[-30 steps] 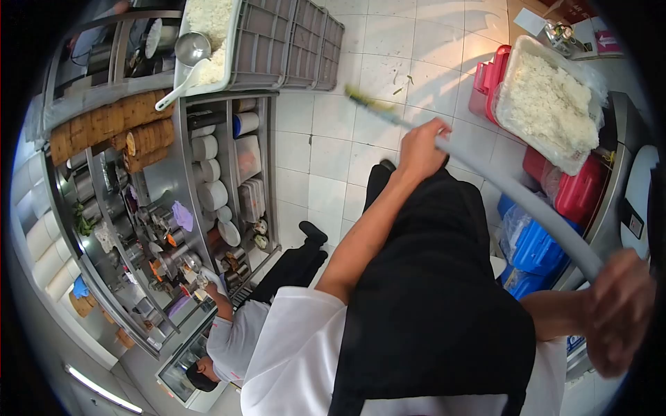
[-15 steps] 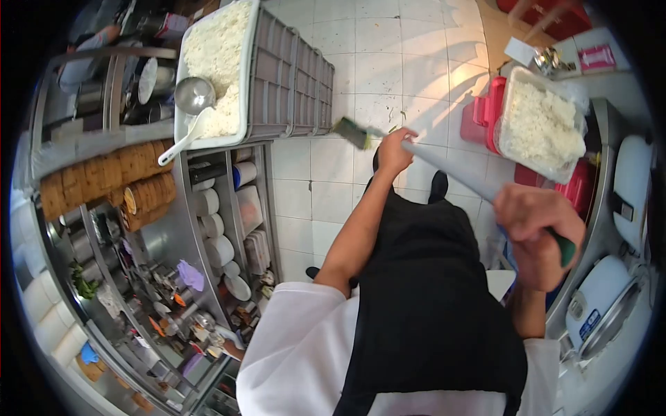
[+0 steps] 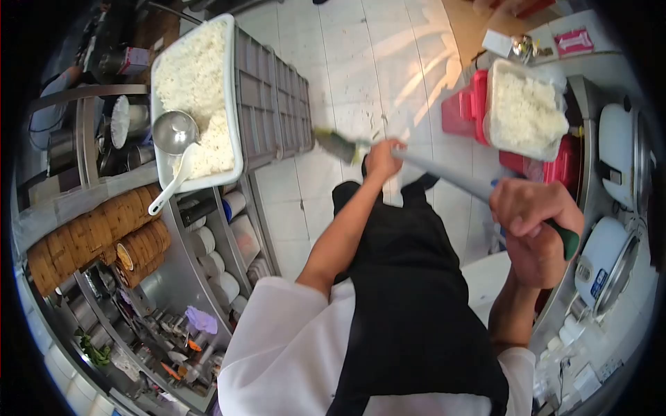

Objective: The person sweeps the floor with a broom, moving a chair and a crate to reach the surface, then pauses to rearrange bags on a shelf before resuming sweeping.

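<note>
- hanging closest below the camera, a black apron (image 3: 416,312) covers the person's front, with white sleeves on either side.
- the right hand (image 3: 534,232) is a fist at the upper end of the broom handle (image 3: 454,180), fingers curled tight around it just short of its green tip.
- the grey handle slants from that fist down and across to the left, over the apron's edge.
- the left hand (image 3: 383,158) is at the end of an outstretched arm, fingers wrapped together around the lower part of the handle.
- just past that hand, the broom head (image 3: 336,144) is low over the pale floor tiles (image 3: 333,41); whether its bristles touch them cannot be told.
- left of the broom head, a grey crate (image 3: 267,104) full of white rice sits on a steel shelf unit, a ladle (image 3: 173,132) lying in the rice.
- bamboo steamers (image 3: 90,239) are stacked on the shelf below the crate.
- on the right, a rice cooker (image 3: 603,267) stands beside the right hand.
- farther off, a clear tub (image 3: 490,104) of rice rests on red boxes (image 3: 461,111).
</note>
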`<act>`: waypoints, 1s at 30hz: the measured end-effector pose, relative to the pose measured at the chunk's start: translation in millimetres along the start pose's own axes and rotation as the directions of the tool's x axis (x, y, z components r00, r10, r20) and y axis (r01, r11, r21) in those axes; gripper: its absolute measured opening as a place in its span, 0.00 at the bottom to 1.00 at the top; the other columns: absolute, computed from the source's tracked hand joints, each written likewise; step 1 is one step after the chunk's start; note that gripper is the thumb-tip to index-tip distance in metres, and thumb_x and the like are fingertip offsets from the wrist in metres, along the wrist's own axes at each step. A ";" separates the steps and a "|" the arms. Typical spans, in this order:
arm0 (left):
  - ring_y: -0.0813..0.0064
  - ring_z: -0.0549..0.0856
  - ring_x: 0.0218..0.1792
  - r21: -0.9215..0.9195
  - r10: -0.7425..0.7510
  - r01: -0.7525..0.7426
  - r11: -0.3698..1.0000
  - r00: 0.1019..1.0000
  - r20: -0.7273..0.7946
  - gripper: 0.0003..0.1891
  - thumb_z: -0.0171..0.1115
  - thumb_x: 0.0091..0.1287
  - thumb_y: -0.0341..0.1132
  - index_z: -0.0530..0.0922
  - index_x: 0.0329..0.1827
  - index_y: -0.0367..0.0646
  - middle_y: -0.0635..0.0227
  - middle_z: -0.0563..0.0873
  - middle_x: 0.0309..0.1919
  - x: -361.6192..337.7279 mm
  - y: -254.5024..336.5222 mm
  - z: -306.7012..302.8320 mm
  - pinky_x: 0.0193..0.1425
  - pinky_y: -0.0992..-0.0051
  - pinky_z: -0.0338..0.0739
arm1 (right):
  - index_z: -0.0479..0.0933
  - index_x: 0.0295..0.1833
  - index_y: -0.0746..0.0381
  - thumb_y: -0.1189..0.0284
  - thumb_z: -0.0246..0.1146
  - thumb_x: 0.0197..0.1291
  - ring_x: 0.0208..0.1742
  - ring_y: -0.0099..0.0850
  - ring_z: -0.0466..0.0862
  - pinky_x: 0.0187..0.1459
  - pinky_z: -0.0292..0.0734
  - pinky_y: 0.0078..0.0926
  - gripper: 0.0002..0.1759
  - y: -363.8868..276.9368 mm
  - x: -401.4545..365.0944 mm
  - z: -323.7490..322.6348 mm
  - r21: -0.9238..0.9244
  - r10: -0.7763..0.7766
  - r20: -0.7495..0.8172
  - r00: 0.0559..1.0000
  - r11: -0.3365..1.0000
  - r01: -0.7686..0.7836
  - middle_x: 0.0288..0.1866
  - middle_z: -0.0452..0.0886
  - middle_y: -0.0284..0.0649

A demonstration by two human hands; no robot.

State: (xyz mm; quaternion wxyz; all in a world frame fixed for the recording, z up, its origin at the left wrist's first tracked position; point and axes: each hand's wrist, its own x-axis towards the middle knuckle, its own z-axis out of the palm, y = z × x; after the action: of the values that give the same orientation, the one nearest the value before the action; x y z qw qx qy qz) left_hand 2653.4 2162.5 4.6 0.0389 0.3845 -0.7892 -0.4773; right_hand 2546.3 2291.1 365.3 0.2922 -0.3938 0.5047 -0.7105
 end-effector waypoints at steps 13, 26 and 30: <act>0.75 0.81 0.24 -0.154 0.031 -0.024 0.988 0.998 0.045 0.04 0.68 0.64 0.29 0.88 0.39 0.45 0.67 0.84 0.24 -52.3 31.5 -19.2 0.32 0.71 0.76 | 0.71 0.32 0.57 0.71 0.57 0.63 0.18 0.26 0.68 0.25 0.63 0.33 0.06 -46.6 -51.2 -42.1 0.008 -0.113 0.219 0.969 0.993 0.114 0.18 0.68 0.32; 0.49 0.88 0.46 0.110 0.204 -0.197 0.974 0.978 -0.052 0.08 0.66 0.66 0.35 0.87 0.44 0.45 0.55 0.90 0.41 0.9 75.3 17.1 0.51 0.58 0.80 | 0.76 0.33 0.69 0.78 0.60 0.58 0.23 0.29 0.70 0.28 0.65 0.29 0.05 -28.0 -79.9 -93.4 0.058 -0.203 -0.062 0.977 0.977 0.206 0.21 0.71 0.37; 0.47 0.87 0.48 0.225 0.097 -0.092 0.970 0.995 -0.010 0.07 0.64 0.66 0.35 0.88 0.43 0.51 0.56 0.90 0.45 -85.7 93.2 39.1 0.52 0.53 0.81 | 0.73 0.36 0.68 0.75 0.56 0.64 0.20 0.22 0.63 0.26 0.60 0.27 0.07 -58.8 -100.9 -151.2 0.303 -0.014 -0.014 1.000 0.953 0.017 0.18 0.62 0.30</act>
State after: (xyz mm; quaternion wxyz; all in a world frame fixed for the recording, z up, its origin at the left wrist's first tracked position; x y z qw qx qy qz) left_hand 2643.6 2269.1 82.7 0.0262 0.3535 -0.8549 -0.3788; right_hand 2468.5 2465.6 367.0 0.3405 -0.3441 0.3883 -0.7842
